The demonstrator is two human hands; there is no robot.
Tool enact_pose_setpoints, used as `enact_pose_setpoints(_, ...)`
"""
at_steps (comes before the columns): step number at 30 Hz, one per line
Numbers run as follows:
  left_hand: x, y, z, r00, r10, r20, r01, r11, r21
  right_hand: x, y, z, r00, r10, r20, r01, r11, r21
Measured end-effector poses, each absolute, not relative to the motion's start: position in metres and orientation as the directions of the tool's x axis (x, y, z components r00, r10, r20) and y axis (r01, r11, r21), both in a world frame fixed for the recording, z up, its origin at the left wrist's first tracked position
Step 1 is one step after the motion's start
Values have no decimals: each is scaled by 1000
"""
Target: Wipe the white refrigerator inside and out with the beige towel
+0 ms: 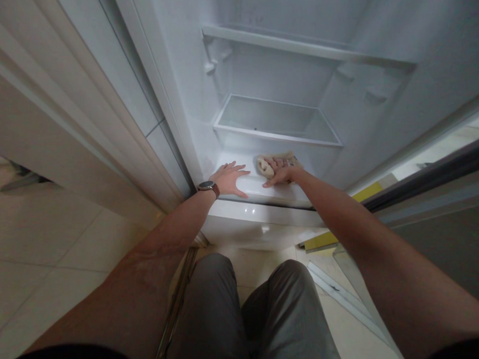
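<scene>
Reaching forward with both forearms angled inward, the person leans over the refrigerator floor (255,187). In front of the glass shelf's (276,118) middle lies a beige cloth (265,167); the right hand (282,174) rests over it, its grip partly curled around the fabric, thumb pointing left. Before that shelf's left end, the left hand (229,180) lies palm down, fingers spread wide, holding nothing, with a wristwatch (208,186) behind it.

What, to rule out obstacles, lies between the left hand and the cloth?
In the head view, only a strip of white fridge floor shows between the left hand and the cloth.
</scene>
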State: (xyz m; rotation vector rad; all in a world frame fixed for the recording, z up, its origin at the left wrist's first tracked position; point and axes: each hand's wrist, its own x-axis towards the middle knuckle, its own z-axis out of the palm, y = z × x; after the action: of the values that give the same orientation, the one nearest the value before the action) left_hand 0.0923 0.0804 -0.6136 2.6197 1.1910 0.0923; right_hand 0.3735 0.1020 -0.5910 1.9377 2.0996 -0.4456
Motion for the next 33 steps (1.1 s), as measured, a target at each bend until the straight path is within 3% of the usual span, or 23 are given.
enact_pose_setpoints(4, 92, 81, -614, 661, 749, -46, 732, -629, 262, 372, 102, -590, -84, 881, -465, 995, 51, -82)
enact_pose_setpoints(33, 92, 83, -617, 667, 744, -33, 727, -641, 248, 372, 102, -588, -85, 891, -446, 994, 43, -104)
